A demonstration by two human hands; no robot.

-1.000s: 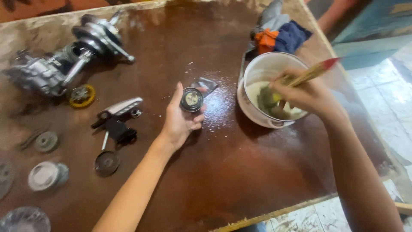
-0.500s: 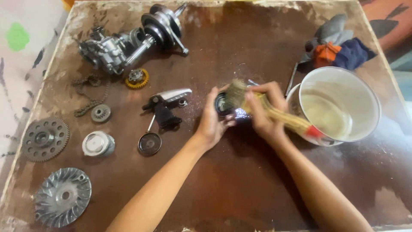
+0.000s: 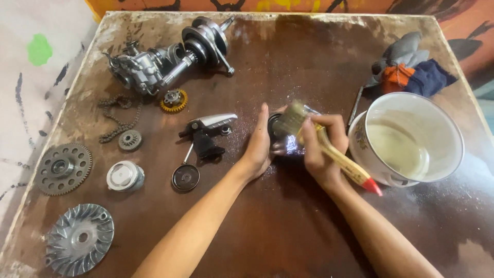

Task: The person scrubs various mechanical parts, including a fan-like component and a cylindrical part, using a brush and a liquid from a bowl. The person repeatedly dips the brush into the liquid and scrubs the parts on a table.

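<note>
At the middle of the brown table, head view: the left hand stands edge-on with fingers straight and held together, bracing the left side of a small dark round part that rests on the tabletop. The right hand is curled fully around the wooden handle of a paintbrush, whose bristles now lie on top of the part. One second ago the brush was dipped in the white bowl at right; half a second ago it had already reached the part, so the work has passed from wetting the brush to scrubbing the piece, and the bowl's pale liquid sits untouched just right of the hands. Far left lie a crankshaft assembly, a yellow gear and a chain; near left, a sprocket and a finned pulley. Rags lie far right.
</note>
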